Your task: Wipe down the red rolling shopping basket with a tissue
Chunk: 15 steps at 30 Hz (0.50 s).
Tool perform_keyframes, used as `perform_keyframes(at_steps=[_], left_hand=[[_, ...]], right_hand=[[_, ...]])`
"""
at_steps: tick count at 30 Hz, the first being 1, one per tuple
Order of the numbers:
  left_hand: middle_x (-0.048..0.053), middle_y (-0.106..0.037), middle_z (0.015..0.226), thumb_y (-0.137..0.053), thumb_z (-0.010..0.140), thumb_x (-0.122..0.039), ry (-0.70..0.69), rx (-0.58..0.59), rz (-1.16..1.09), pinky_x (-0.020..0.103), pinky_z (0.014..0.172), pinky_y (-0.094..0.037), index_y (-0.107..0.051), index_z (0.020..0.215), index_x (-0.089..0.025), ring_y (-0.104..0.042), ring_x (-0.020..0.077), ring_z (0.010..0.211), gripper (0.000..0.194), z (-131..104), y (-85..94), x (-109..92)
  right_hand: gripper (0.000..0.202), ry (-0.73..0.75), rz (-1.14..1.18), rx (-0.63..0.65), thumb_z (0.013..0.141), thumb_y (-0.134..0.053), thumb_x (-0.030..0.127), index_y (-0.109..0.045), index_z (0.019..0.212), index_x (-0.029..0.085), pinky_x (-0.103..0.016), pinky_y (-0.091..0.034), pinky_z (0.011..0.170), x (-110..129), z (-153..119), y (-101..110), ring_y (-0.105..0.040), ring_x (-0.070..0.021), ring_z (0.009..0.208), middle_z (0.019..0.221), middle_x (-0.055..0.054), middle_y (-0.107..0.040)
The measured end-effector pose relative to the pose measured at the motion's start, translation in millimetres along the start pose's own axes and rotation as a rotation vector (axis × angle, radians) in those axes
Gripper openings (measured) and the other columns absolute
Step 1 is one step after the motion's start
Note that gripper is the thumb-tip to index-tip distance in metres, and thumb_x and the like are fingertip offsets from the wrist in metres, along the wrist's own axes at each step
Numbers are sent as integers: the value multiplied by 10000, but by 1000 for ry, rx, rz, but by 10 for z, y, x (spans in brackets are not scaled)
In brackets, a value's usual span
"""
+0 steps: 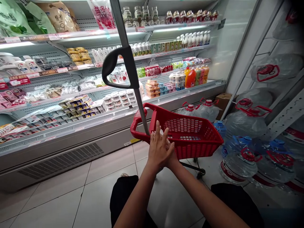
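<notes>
My left hand (158, 150) lies over my right hand (173, 160), in front of the red shopping basket cart (194, 152). Its back faces me, and its fingers are stretched out and spread. Most of the right hand, including its fingers, is hidden behind the left. A small pale patch shows between the fingers, too unclear to name. Just beyond the hands rises the cart's long grey pull handle (129, 68), with a black loop grip. The part of the basket's inside that shows holds no goods.
A refrigerated display case (59, 142) with dairy tubs, bottles and pouches runs along the left and back. Large water bottles (239, 164) with red handles stand at right, some on a metal rack (285, 110). Pale floor tiles (102, 196) lie below, with my knees near.
</notes>
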<state>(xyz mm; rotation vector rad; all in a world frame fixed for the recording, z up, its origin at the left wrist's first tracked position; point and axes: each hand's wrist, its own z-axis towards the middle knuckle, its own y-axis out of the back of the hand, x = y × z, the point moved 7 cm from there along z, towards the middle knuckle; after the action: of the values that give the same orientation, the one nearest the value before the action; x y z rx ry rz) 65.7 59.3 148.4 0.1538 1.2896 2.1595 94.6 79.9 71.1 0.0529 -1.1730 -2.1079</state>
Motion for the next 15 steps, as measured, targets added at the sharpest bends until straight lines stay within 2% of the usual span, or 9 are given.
perform_keyframes(at_steps=[2, 4, 7, 9, 10, 12, 14, 15], left_hand=[[80, 95, 1753, -501, 1019, -427, -3, 4, 10, 581, 1261, -231, -265, 1623, -268, -218, 331, 1589, 667, -8, -30, 10], [97, 83, 1754, -509, 1018, -420, -1, -4, 19, 585, 1263, -226, -270, 1618, -258, -201, 326, 1594, 666, -12, -59, 35], [128, 73, 1751, -525, 1013, -411, 4, -30, 15, 587, 1257, -239, -289, 1606, -239, -236, 321, 1584, 661, -9, -92, 57], [140, 58, 1750, -543, 1002, -407, -4, -39, 15, 597, 1253, -241, -305, 1599, -237, -282, 322, 1568, 665, -5, -115, 36], [142, 49, 1751, -549, 997, -406, -8, -42, 18, 605, 1251, -239, -311, 1597, -237, -294, 325, 1563, 667, -4, -126, 16], [145, 36, 1751, -556, 993, -410, -12, -39, 26, 617, 1250, -234, -320, 1595, -234, -300, 333, 1559, 671, -5, -143, -32], [138, 33, 1753, -561, 992, -413, -10, -32, 30, 622, 1250, -232, -320, 1597, -240, -304, 337, 1557, 674, -12, -147, -76], [131, 34, 1754, -557, 995, -407, -10, -32, 31, 619, 1249, -239, -315, 1598, -247, -309, 335, 1555, 670, -17, -139, -92]], right_hand=[[747, -34, 6, -82, 1026, -426, 234, -71, 1684, 247, -509, -270, 1290, -195, -162, 151, -245, -258, 1580, 1688, -72, -336], [718, -84, -20, -150, 1021, -406, 213, -123, 1680, 245, -484, -312, 1277, -488, -421, 329, -312, -246, 1555, 1668, -68, -378], [677, -169, -98, -182, 1014, -358, 172, -206, 1668, 251, -502, -335, 1261, -924, -810, 545, -357, -253, 1534, 1638, -59, -431], [646, -240, -136, -192, 1019, -357, 182, -262, 1654, 251, -523, -349, 1249, -1098, -939, 619, -382, -266, 1520, 1615, -64, -464], [631, -262, -136, -195, 1024, -360, 193, -284, 1647, 251, -529, -356, 1244, -1116, -937, 623, -397, -269, 1511, 1599, -69, -485], [613, -250, -102, -199, 1033, -370, 214, -301, 1640, 248, -520, -376, 1233, -990, -798, 564, -422, -266, 1495, 1570, -76, -520], [626, -180, -42, -198, 1034, -383, 219, -266, 1649, 241, -493, -394, 1226, -700, -543, 441, -416, -255, 1499, 1588, -85, -498], [653, -135, -12, -186, 1031, -406, 225, -226, 1658, 233, -478, -391, 1230, -530, -407, 366, -379, -253, 1521, 1632, -90, -435]])
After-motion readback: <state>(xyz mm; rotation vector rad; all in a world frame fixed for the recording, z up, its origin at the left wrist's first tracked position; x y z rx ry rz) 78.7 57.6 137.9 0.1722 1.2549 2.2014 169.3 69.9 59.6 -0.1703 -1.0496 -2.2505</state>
